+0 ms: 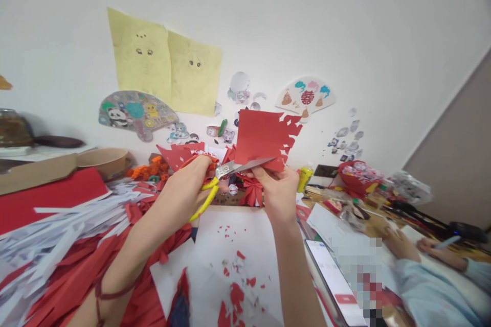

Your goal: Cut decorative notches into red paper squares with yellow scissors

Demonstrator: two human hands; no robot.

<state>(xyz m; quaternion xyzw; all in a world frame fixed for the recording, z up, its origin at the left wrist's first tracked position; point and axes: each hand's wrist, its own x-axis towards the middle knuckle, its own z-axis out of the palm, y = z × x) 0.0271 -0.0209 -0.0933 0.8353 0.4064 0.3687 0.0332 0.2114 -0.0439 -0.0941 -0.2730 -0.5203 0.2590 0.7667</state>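
Scissors (207, 200) with yellow handles and metal blades are gripped in my left hand (192, 176). Their blades point right and lie at the lower edge of a sheet of red paper (255, 135). My right hand (279, 186) pinches that sheet at its lower right corner. The sheet stands upright, with small notches and shapes cut along its right edge. Below my hands, red paper scraps (237, 294) are scattered over a white sheet (215, 235). Part of each hand's fingers is hidden behind the scissors and paper.
White and red paper strips (80, 250) are heaped on the left beside a cardboard piece (42, 173). A phone (333, 281) lies to the right. Another person's hand (441, 253) holds a pen at far right. A yellow bottle (306, 176) stands behind my right hand.
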